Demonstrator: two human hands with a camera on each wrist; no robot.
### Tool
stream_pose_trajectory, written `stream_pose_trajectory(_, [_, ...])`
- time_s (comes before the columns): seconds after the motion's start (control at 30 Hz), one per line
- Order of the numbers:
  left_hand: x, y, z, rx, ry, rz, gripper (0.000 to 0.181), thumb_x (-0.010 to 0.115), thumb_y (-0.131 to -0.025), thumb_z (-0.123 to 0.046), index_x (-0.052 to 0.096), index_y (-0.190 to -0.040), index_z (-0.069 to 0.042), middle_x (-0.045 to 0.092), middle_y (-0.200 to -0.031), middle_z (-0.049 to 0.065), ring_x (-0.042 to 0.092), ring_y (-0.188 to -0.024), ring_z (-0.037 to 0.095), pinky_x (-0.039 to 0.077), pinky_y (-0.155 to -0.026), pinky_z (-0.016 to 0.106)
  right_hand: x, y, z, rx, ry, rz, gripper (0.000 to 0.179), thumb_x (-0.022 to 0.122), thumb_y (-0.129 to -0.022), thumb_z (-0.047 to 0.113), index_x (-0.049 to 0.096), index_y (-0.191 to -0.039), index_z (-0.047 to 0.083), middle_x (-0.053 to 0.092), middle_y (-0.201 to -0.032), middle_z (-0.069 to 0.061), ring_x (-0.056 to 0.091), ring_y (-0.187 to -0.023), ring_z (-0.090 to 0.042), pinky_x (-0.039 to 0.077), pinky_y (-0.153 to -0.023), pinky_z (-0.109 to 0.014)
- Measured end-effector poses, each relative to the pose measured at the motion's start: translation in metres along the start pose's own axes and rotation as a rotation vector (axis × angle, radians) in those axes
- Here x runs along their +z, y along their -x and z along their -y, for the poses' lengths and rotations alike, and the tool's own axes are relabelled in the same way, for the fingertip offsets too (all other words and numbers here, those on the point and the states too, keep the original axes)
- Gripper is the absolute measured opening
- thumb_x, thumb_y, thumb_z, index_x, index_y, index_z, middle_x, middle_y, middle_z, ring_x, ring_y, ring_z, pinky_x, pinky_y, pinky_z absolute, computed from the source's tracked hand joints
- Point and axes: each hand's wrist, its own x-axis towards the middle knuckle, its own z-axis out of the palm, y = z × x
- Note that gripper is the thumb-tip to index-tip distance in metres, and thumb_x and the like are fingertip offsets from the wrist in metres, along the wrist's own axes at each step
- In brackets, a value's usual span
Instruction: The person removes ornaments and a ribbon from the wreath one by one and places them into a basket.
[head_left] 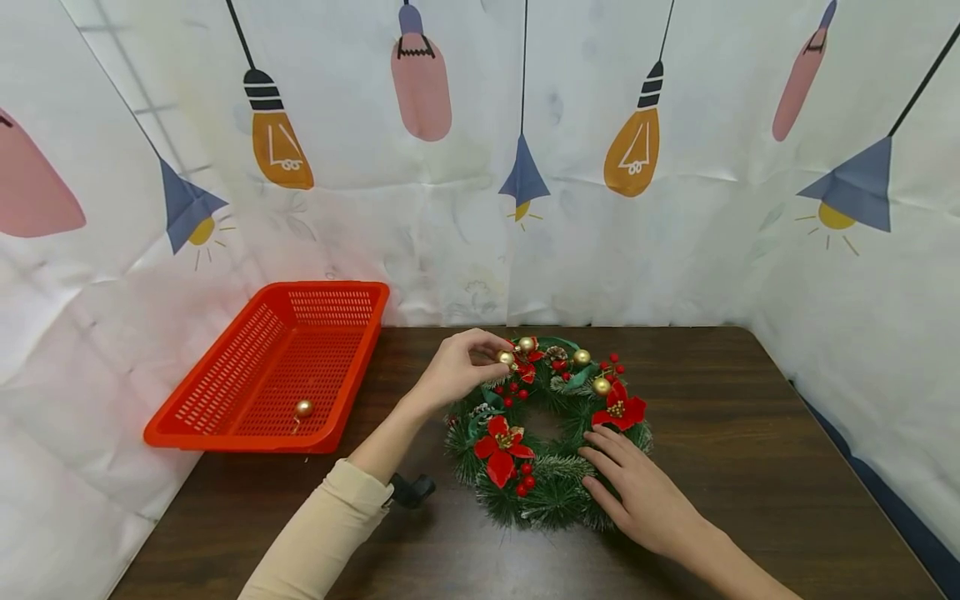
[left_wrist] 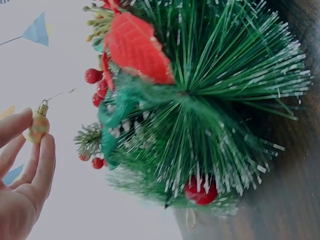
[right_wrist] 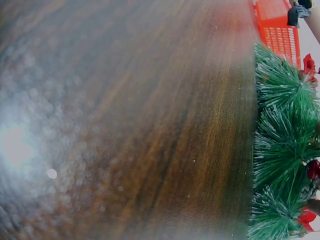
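A green Christmas wreath [head_left: 555, 492] with red poinsettias, red berries and gold balls lies on the table. My left hand [head_left: 461, 367] is over its upper left part, pinching a small gold ball ornament [left_wrist: 38, 125] between thumb and fingertips. In the left wrist view a thin wire sticks out of the ornament's cap, and the ball is held apart from the green needles. My right hand [head_left: 637, 492] rests on the lower right of the wreath with fingers spread, just below a red poinsettia [head_left: 619, 408].
A red plastic basket [head_left: 352, 367] stands at the left of the dark wooden table [head_left: 735, 433], with one gold ball [head_left: 303, 408] inside. A white curtain [head_left: 465, 250] printed with lamps hangs behind the table.
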Motion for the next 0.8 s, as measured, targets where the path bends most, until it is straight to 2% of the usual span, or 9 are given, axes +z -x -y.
stream_pose_trajectory(0.27, [-0.014, 0.007, -0.004, 0.003, -0.001, -0.039, 0.028, 0.080, -0.092, -0.009, 0.074, -0.119, -0.003, 0.069, -0.114, 0.005, 0.067, -0.099, 0.021, 0.057, -0.089, 0.038, 0.001, 0.000, 0.000, -0.001, -0.002, -0.007, 0.043, 0.069, -0.100, 0.029, 0.066, -0.135, 0.004, 0.055, -0.147, -0.015, 0.043, -0.142, -0.036, 0.042, -0.109, -0.057])
stream_pose_trajectory(0.43, [-0.024, 0.013, -0.001, -0.013, 0.019, -0.062, 0.030, 0.079, -0.091, -0.005, 0.072, -0.120, 0.001, 0.069, -0.117, 0.014, 0.067, -0.102, 0.029, 0.056, -0.092, 0.045, 0.001, 0.001, 0.000, -0.002, -0.005, -0.011, 0.043, 0.069, -0.100, 0.030, 0.066, -0.134, 0.004, 0.055, -0.147, -0.015, 0.043, -0.142, -0.036, 0.042, -0.108, -0.057])
stream_pose_trajectory(0.57, [-0.032, 0.019, -0.002, -0.031, 0.002, -0.092, 0.030, 0.077, -0.091, 0.001, 0.071, -0.120, 0.004, 0.069, -0.117, 0.020, 0.066, -0.103, 0.035, 0.056, -0.093, 0.048, 0.001, 0.001, 0.000, -0.003, -0.008, -0.013, 0.043, 0.070, -0.100, 0.029, 0.066, -0.134, 0.004, 0.055, -0.147, -0.015, 0.043, -0.142, -0.036, 0.042, -0.108, -0.057])
stream_pose_trajectory(0.8, [-0.047, 0.035, -0.032, -0.065, -0.024, -0.125, 0.026, 0.075, -0.092, 0.003, 0.071, -0.117, 0.005, 0.069, -0.115, 0.021, 0.067, -0.103, 0.036, 0.057, -0.090, 0.039, 0.001, 0.001, 0.000, -0.004, -0.007, -0.015, 0.043, 0.070, -0.100, 0.030, 0.066, -0.134, 0.004, 0.055, -0.147, -0.015, 0.043, -0.142, -0.036, 0.042, -0.109, -0.057])
